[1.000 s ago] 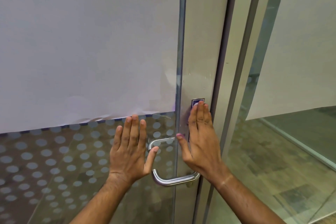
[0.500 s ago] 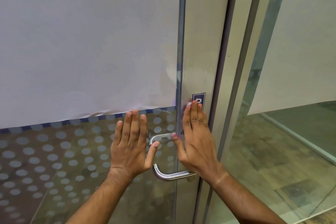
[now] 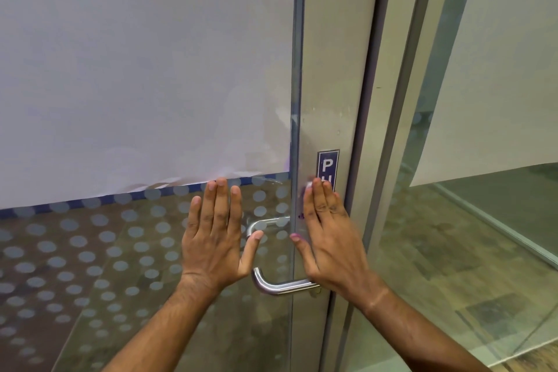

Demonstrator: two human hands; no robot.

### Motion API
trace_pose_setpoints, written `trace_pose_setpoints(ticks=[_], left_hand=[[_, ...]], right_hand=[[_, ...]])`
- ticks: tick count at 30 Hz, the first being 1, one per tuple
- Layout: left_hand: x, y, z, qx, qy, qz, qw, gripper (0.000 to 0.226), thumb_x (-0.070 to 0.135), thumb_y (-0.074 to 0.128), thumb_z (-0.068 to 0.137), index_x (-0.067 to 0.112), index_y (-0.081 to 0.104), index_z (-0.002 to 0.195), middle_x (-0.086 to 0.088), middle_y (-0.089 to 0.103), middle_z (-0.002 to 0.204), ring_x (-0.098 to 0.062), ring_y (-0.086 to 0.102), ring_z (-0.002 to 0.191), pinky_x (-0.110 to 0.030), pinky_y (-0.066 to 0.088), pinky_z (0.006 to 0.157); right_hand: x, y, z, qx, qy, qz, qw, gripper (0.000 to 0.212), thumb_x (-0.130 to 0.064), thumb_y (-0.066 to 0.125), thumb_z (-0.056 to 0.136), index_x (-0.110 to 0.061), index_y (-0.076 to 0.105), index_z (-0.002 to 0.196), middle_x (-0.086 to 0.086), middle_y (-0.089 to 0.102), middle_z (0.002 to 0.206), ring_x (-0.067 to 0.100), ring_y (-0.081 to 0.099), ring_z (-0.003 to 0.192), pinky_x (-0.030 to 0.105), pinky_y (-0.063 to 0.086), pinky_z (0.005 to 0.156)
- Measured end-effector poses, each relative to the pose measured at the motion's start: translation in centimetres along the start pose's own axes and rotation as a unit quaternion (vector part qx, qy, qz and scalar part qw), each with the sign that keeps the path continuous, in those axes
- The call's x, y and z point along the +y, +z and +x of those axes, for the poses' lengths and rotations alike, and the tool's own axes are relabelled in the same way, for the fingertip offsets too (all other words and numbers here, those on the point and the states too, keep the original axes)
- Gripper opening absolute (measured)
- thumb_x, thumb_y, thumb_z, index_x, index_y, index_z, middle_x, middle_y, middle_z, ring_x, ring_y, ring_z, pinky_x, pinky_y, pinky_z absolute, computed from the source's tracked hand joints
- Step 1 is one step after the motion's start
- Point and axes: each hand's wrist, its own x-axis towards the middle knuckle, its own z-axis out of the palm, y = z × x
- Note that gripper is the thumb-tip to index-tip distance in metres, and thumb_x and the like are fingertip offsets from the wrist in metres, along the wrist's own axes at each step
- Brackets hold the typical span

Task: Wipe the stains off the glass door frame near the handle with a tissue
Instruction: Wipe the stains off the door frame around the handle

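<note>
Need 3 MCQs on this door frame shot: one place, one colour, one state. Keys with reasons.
1. Where does the left hand rest?
A. on the dotted glass
B. on the handle
C. on the sign

2. What colour is the sign on the door frame?
A. red
B. dark blue with white letters
C. green

3. How are the right hand fingers?
A. curled in a fist
B. wrapped round the handle
C. straight, pressed flat on the frame

Key: A, its palm lies flat on the dots; B, a white P shows on blue; C, a bit of white tissue peeks out by the fingertips.

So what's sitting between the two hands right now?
In the head view, the curved metal door handle and the glass edge lie between the left hand and right hand.
</note>
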Motion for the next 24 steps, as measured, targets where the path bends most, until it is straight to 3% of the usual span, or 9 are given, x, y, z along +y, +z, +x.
trace_pose_setpoints(ticks=[5,8,10,12,14,16,20,24], left_hand=[[0.0,0.0,0.1,0.004,0.001,0.007,1.000,0.095,0.055,0.044,0.091,0.002,0.003,0.158,-0.016,-0.010,0.167,-0.030,-0.005,0.155,-0.045,-0.002,0.126],[0.0,0.1,0.0,0.003,0.004,0.007,1.000,0.095,0.056,0.044,0.092,0.002,0.002,0.158,-0.016,-0.011,0.167,-0.031,-0.006,0.155,-0.045,-0.003,0.126],[0.0,0.0,0.1,0.000,0.003,0.007,1.000,0.095,0.056,0.043,0.092,0.002,0.002,0.158,-0.016,-0.012,0.167,-0.031,-0.007,0.155,-0.045,-0.004,0.126],[0.0,-0.1,0.0,0.000,0.002,0.004,1.000,0.095,0.056,0.043,0.092,0.002,0.001,0.158,-0.016,-0.013,0.167,-0.030,-0.008,0.155,-0.045,-0.004,0.126],[0.0,-0.2,0.1,-0.003,-0.001,0.006,1.000,0.096,0.056,0.043,0.091,0.003,0.001,0.158,-0.015,-0.013,0.167,-0.030,-0.008,0.155,-0.045,-0.004,0.126],[0.1,-0.2,0.0,-0.003,0.000,0.003,1.000,0.095,0.055,0.044,0.092,0.003,0.000,0.159,-0.015,-0.013,0.167,-0.030,-0.008,0.155,-0.045,-0.004,0.126],[0.0,-0.2,0.1,-0.001,0.001,0.007,1.000,0.095,0.056,0.043,0.092,0.003,0.000,0.159,-0.015,-0.013,0.167,-0.030,-0.008,0.155,-0.044,-0.004,0.126],[-0.1,-0.2,0.2,-0.004,0.003,0.008,1.000,0.098,0.057,0.043,0.090,0.003,-0.003,0.158,-0.015,-0.015,0.166,-0.030,-0.010,0.155,-0.044,-0.005,0.126]], right_hand=[[-2.1,-0.6,4.2,0.086,0.091,0.078,0.989,0.083,-0.046,0.037,0.099,0.004,-0.001,0.152,0.020,-0.011,0.162,0.036,-0.006,0.150,0.046,0.002,0.123],[-1.2,-0.9,3.7,0.053,0.026,0.051,0.997,0.081,-0.047,0.035,0.100,0.005,0.001,0.152,0.020,-0.007,0.162,0.037,-0.004,0.150,0.047,0.004,0.123],[0.3,-1.0,2.1,0.005,-0.037,0.019,0.999,0.075,-0.040,0.038,0.100,0.004,0.007,0.153,0.020,-0.001,0.163,0.034,0.001,0.151,0.048,0.011,0.123],[1.6,-1.2,1.0,-0.012,-0.073,0.001,0.997,0.073,-0.020,0.052,0.093,0.003,0.016,0.152,0.020,0.009,0.162,0.031,0.007,0.151,0.048,0.018,0.121],[2.2,-1.4,0.8,-0.004,-0.075,-0.011,0.997,0.084,0.002,0.063,0.074,0.004,0.026,0.150,0.020,0.018,0.159,0.031,0.014,0.150,0.043,0.018,0.122],[2.0,-1.6,1.0,0.032,-0.058,0.001,0.998,0.083,0.014,0.058,0.067,0.003,0.035,0.146,0.018,0.028,0.156,0.030,0.024,0.147,0.041,0.026,0.120],[1.6,-2.2,1.4,0.144,-0.048,0.027,0.988,0.054,0.016,0.036,0.083,0.002,0.059,0.129,0.017,0.053,0.139,0.028,0.051,0.131,0.041,0.049,0.103],[1.5,-2.8,1.1,0.178,-0.054,0.033,0.982,0.040,0.011,0.040,0.090,0.002,0.067,0.118,0.018,0.063,0.126,0.029,0.061,0.119,0.041,0.054,0.097]])
